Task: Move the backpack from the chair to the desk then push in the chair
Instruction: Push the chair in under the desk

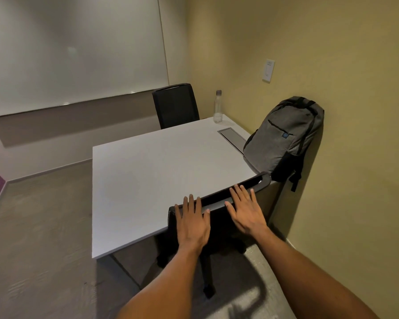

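Backpack (283, 137) stands upright on the desk (161, 176) at its right edge, leaning on the wall (355, 134). Just left of it, a panel (232, 139) sits set into the desktop; behind that, a bottle (218, 107) on the far right corner. 1 chair (237, 194) is tucked at the near edge, 2 flat hands on its backrest: left hand (192, 223), right hand (247, 211). Second chair (175, 105) stands behind the desk.
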{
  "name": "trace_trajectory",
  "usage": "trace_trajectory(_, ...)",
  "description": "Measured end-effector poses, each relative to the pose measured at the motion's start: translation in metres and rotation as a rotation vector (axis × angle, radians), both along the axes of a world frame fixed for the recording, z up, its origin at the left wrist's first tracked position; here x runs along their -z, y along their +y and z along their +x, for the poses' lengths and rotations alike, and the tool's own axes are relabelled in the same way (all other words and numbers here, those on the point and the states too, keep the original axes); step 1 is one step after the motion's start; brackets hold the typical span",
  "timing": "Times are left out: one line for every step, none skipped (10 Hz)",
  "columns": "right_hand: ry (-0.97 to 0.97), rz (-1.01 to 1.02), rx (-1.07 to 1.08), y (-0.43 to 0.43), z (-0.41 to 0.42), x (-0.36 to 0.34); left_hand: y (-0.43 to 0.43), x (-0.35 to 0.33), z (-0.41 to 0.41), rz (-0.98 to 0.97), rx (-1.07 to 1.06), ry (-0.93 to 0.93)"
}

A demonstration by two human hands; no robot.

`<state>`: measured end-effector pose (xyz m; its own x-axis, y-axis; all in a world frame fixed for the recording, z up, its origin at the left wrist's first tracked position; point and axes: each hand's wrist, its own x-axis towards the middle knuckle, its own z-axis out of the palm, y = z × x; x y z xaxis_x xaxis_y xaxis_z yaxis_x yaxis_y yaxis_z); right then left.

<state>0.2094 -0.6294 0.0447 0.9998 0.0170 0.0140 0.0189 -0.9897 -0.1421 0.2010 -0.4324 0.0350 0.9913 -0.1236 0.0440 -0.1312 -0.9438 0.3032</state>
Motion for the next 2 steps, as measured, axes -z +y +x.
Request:
trace_trajectory(-0.022, 0.035, 0.045, 0.023, -0.021, 0.003, 0.023, 0.003, -0.017, -0.023, 0.069, -0.038)
trace_trajectory(-0.054, 0.053, 0.085, 0.055, -0.046, 0.007, 0.052, 0.010, -0.035, -0.057, 0.113, -0.073)
